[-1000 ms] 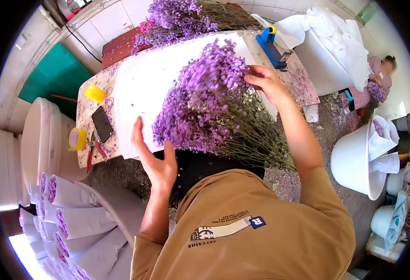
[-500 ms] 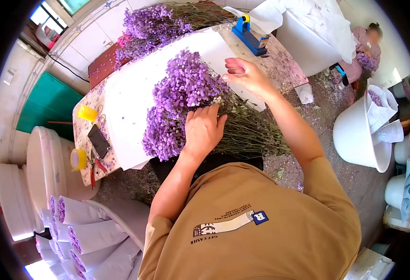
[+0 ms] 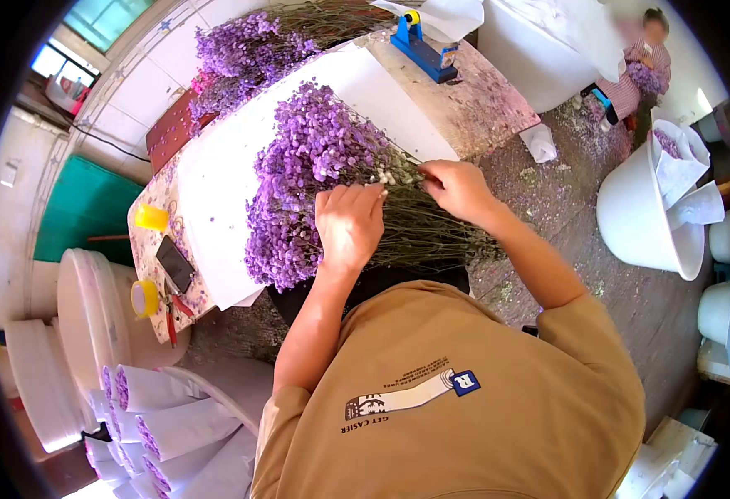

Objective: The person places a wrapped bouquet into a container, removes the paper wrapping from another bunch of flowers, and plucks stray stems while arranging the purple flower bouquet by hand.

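A large bunch of small purple flowers (image 3: 298, 158) lies on white paper (image 3: 219, 208) at the near edge of the table. Its green stems (image 3: 431, 237) point right, and a few whitish blooms sit where heads meet stems. My left hand (image 3: 350, 223) rests over the bunch with its fingers curled, a fingertip and thumb closed near the whitish blooms. To the right, my right hand (image 3: 458, 191) is closed in a pinch on a thin flower stem at the bunch's upper edge.
A blue tape dispenser (image 3: 423, 54) and another purple bunch (image 3: 248, 50) occupy the table's far side. Yellow tape rolls (image 3: 150, 218), a phone (image 3: 175, 264) and red-handled pliers (image 3: 173, 314) lie left. Wrapped bunches (image 3: 186, 428) stand lower left. Right are a white tub (image 3: 643, 212) and a seated person (image 3: 643, 71).
My right hand has come down and left from above the bunch, its spread fingers now pinching a stem. My left hand has shifted slightly left. The whole view has tilted a little.
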A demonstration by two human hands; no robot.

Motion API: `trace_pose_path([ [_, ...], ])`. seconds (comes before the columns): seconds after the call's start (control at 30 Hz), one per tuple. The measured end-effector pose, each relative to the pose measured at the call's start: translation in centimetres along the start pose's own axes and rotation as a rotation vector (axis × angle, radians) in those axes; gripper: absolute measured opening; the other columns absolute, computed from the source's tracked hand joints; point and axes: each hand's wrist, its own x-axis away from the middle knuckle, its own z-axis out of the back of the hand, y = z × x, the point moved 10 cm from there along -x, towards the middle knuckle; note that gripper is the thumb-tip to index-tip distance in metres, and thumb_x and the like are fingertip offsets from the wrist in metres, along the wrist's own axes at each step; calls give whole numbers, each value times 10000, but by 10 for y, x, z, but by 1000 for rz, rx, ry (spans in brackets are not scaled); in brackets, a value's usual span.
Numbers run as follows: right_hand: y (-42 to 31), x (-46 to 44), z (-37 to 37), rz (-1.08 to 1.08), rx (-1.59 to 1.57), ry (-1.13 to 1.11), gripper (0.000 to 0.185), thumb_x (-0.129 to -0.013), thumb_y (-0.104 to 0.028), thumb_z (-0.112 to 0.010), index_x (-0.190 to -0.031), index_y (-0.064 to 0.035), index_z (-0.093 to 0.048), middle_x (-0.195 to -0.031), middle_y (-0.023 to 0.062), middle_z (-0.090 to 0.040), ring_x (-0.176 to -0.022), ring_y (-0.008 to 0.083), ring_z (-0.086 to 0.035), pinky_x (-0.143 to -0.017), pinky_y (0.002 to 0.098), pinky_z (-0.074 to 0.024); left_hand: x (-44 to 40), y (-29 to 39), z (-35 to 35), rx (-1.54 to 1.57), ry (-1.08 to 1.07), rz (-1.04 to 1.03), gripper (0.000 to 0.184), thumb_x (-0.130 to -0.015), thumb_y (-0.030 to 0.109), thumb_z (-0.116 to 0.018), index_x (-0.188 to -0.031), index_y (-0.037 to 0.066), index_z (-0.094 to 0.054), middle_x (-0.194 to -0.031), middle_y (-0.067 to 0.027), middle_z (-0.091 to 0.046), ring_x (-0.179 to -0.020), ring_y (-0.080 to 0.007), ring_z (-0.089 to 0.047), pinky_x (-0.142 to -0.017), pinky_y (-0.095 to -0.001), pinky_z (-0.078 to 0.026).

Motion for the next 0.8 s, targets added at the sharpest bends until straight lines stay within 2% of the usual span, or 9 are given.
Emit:
trace_pose_path([
  [0.1, 20, -1, 7, -136, -176, 12, 180, -859, -133, -695, -1013, -45, -723, -857, 158, -718, -747, 342, -697, -651, 407, -537, -1, 35, 27, 77, 53, -196, 107, -783, 4, -738, -859, 76, -717, -781, -22, -690, -726, -212, -629, -742, -376, -436],
  [0.23, 49, 2, 12, -259, -443, 54, 208, -878, -158, -728, -1029, -16, -711, -804, 131, -725, -673, 230, -688, -634, 359, -521, -4, 77, 54, 150, 39, -275, 149, -750, -29, -720, -859, 73, -711, -761, -41, -672, -755, -226, -639, -791, -373, -432],
  [0.37, 37, 2, 19, -173, -481, 40, 213, -868, -130, -750, -1046, -18, -716, -797, 130, -718, -702, 194, -683, -661, 336, -521, -13, 28, 32, 173, 8, -13, 85, -800, 21, -768, -859, 35, -708, -794, -95, -687, -767, -271, -645, -758, -373, -457],
  [0.57, 10, 31, 53, -15, -337, 65, 160, -858, -105, -754, -1002, -39, -730, -867, 110, -715, -757, 233, -690, -681, 336, -528, -16, 27, 14, 223, -23, 41, 78, -838, 18, -744, -897, 14, -692, -840, -118, -677, -772, -306, -641, -725, -392, -485],
  [0.63, 13, 47, 45, 23, -360, 0, 152, -869, -105, -746, -1010, -51, -733, -884, 96, -716, -761, 218, -691, -674, 326, -530, -14, 22, 6, 305, -18, 69, 84, -875, 25, -720, -938, 7, -668, -888, -136, -666, -786, -282, -653, -685, -374, -498],
  [0.67, 19, 56, 34, 24, -221, -18, 152, -861, -116, -743, -1002, -60, -735, -891, 101, -715, -777, 249, -694, -678, 345, -537, -12, 20, -1, 366, -60, 126, 82, -971, 59, -641, -1021, 0, -613, -974, -132, -693, -789, -214, -670, -672, -318, -513],
  [0.7, 23, 62, 26, 27, -82, -36, 153, -852, -127, -739, -994, -70, -737, -898, 107, -714, -792, 279, -697, -681, 363, -545, -11, 24, -4, 370, -62, 120, 82, -971, 59, -641, -1021, 0, -613, -974, -132, -693, -789, -214, -670, -672, -318, -513],
  [0.77, 29, 68, 24, 11, -112, -3, 148, -843, -131, -728, -981, -81, -738, -889, 111, -702, -807, 313, -686, -682, 393, -548, 4, 4, -37, 880, -201, 506, 117, -1052, 120, -546, -1064, 3, -549, -1043, -127, -715, -789, -152, -671, -679, -278, -525],
  [0.8, 29, 70, 23, 15, -93, 7, 136, -840, -146, -723, -960, -83, -734, -878, 96, -701, -796, 309, -685, -676, 395, -548, 8, 5, -47, 972, -275, 551, 160, -1086, 166, -485, -1084, 7, -505, -1070, -135, -723, -776, -124, -667, -699, -263, -534],
])
